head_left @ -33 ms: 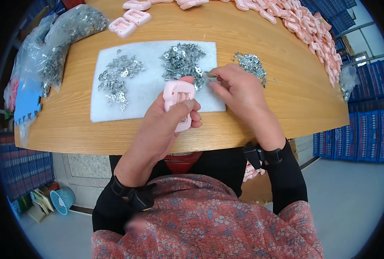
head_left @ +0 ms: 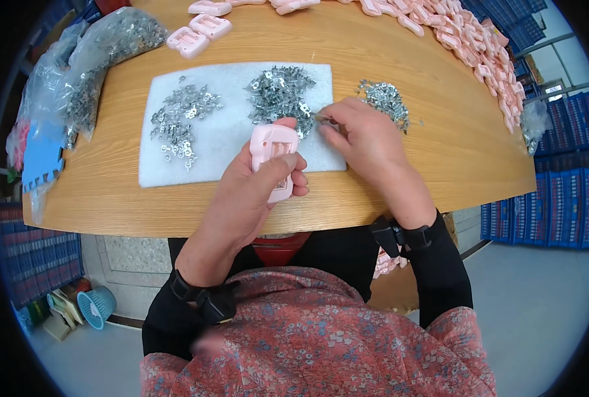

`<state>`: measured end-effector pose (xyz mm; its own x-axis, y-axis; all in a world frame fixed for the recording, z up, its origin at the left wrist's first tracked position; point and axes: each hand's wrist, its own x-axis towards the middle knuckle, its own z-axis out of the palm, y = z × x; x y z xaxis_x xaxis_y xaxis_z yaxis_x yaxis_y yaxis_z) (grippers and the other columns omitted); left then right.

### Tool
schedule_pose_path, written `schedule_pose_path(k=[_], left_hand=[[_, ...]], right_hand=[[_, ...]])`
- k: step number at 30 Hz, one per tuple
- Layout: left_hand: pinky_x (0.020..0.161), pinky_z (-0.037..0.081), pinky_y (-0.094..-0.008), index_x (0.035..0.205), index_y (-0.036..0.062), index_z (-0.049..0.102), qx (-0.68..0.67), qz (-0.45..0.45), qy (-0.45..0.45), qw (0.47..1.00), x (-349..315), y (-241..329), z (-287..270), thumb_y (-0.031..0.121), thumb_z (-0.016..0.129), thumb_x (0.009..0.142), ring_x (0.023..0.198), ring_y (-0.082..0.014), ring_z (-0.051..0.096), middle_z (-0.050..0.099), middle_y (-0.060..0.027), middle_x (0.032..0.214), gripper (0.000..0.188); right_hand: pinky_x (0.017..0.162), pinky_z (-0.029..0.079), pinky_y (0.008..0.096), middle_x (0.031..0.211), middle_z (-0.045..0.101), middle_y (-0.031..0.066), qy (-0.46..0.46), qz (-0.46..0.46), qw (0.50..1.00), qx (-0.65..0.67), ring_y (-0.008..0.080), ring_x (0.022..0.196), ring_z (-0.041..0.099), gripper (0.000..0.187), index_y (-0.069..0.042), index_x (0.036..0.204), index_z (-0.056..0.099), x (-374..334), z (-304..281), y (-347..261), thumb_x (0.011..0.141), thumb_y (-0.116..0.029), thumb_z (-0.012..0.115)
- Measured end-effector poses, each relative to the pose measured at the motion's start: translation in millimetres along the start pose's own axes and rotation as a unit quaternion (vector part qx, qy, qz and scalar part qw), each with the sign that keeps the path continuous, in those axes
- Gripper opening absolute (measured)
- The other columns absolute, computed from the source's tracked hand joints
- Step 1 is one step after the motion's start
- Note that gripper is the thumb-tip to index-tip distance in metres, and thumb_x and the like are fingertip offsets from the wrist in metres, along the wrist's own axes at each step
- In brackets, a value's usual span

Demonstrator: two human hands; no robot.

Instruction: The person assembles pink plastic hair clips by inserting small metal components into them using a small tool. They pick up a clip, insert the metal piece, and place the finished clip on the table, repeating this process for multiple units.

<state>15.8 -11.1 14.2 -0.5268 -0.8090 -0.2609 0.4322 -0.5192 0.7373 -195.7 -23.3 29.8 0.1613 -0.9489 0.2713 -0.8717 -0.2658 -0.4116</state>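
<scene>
My left hand (head_left: 248, 178) is closed around a pale pink plastic housing (head_left: 282, 137) with slotted recesses, thumb pressed across its face. Just to its right, my right hand (head_left: 364, 135) pinches a small metal piece (head_left: 321, 118) between thumb and fingers; its exact shape is too small to make out. Behind the housing, a dense heap of small metal contact plates (head_left: 278, 92) lies on a white foam sheet (head_left: 231, 165). A looser scatter of metal plates (head_left: 185, 112) covers the sheet's left part. Beyond my right hand, another pile of small metal parts (head_left: 384, 99) rests directly on the wooden table.
Many pink housings (head_left: 460, 46) are heaped along the table's far right edge, with a few more (head_left: 198, 34) at the back left. Clear bags of metal parts (head_left: 102, 63) and a blue foam piece (head_left: 43, 155) stand at the left. The wooden table (head_left: 433, 165) curves toward me.
My right hand has shifted very slightly left, with its fingertips still pinched. The left hand and the pink housing stay almost in place.
</scene>
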Motion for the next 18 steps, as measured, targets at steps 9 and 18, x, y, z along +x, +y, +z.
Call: schedule_pose_path(k=[9, 18], left_hand=[[0.074, 0.053, -0.029, 0.142, 0.0045, 0.043, -0.002, 0.045, 0.016, 0.999, 5, -9, 6, 0.01, 0.062, 0.093, 0.083, -0.0136, 0.062, 0.063, -0.0049, 0.097, 0.052], [0.077, 0.049, -0.0241, 0.144, 0.005, 0.04, -0.05, 0.107, -0.036, 0.992, 27, -19, -3, 0.003, 0.053, 0.093, 0.082, -0.0098, 0.057, 0.055, -0.0022, 0.105, 0.053]], right_hand=[[0.062, 0.042, 0.0249, 0.077, 0.056, -0.003, -0.031, 0.175, 0.918, 0.354, 0.0066, 0.072, 0.052, 0.014, -0.003, 0.093, 0.064, -12, 1, -13, 0.089, -0.017, 0.068], [0.056, 0.036, 0.0184, 0.082, 0.057, -0.0031, 0.039, 0.193, 0.803, 0.563, 0.002, 0.067, 0.048, 0.005, -0.006, 0.096, 0.056, -28, 38, -27, 0.095, -0.007, 0.061]])
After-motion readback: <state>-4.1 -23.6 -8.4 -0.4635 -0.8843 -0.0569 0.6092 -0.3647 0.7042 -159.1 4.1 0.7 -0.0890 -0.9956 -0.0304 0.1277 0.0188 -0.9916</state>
